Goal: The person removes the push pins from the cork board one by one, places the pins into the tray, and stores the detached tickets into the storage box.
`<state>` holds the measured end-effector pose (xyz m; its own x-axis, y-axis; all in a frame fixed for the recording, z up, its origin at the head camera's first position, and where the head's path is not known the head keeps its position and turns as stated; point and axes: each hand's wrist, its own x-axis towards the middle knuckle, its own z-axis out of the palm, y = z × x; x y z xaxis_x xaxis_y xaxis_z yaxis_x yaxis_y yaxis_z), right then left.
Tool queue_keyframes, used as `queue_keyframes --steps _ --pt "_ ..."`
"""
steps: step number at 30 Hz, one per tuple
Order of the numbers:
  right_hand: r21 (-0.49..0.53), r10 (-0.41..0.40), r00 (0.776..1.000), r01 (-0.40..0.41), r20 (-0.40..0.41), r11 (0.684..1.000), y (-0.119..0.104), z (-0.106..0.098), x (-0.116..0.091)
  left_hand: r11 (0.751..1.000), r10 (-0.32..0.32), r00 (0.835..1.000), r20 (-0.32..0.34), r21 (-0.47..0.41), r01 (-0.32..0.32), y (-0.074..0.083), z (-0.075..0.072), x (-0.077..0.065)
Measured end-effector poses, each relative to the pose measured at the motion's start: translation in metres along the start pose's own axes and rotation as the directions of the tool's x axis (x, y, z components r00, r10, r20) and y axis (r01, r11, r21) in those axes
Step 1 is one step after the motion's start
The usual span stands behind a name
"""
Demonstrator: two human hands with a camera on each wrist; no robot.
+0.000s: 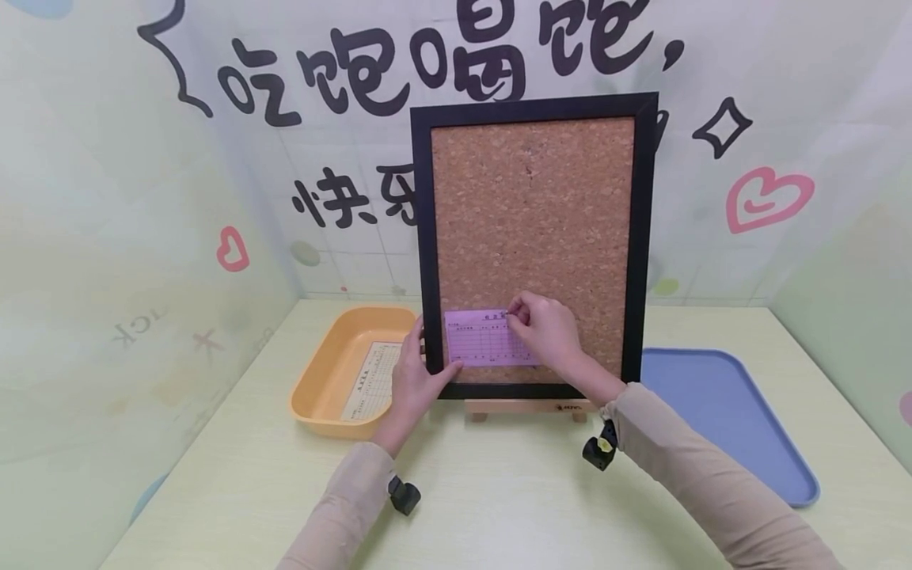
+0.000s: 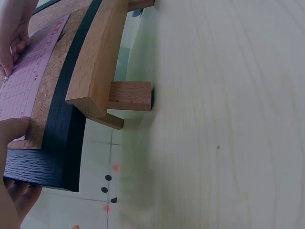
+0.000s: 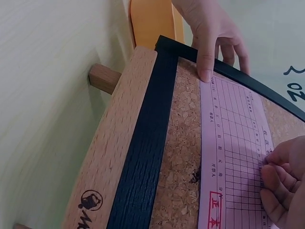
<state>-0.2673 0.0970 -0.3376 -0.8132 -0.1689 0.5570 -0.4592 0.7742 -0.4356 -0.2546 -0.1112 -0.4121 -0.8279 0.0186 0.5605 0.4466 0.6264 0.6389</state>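
Observation:
A corkboard (image 1: 530, 214) in a black frame stands upright on a wooden easel (image 1: 527, 406). Against its lower left part lies a pink printed form (image 1: 484, 339). My left hand (image 1: 416, 368) grips the frame's lower left edge. Its thumb (image 2: 16, 128) presses on the form's lower corner, while the other fingers go behind the frame. At the form's top edge, my right hand (image 1: 552, 328) pinches a small pale pin (image 2: 6, 78) between thumb and forefinger. The pin is mostly hidden by the fingertips, and this hand covers the form's right part.
An orange tray (image 1: 321, 372) with a printed paper slip (image 1: 366, 384) inside sits left of the board. To the right lies a flat blue tray (image 1: 741, 427), partly behind the right forearm. A printed backdrop (image 1: 342, 261) rises behind the table.

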Motion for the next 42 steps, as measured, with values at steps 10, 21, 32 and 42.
queue_keyframes --steps 10,21,32,42 --pt "-0.057 -0.029 0.995 0.035 0.097 0.998 -0.005 -0.002 0.003 1.000 0.021 1.000 -0.009 -0.003 -0.021 -0.001 -0.001 -0.001" --pt "-0.040 -0.052 0.998 0.054 0.046 0.998 -0.004 -0.001 -0.001 1.000 0.001 1.000 0.002 -0.005 -0.001 0.000 -0.001 -0.001" --pt "-0.086 -0.160 0.980 0.171 0.117 0.982 -0.001 -0.007 0.003 1.000 -0.003 1.000 0.003 -0.018 0.003 0.000 -0.001 -0.001" --pt "-0.120 -0.205 0.966 0.225 0.154 0.967 -0.002 -0.011 0.005 1.000 0.003 1.000 0.007 -0.011 -0.003 -0.001 -0.001 0.000"
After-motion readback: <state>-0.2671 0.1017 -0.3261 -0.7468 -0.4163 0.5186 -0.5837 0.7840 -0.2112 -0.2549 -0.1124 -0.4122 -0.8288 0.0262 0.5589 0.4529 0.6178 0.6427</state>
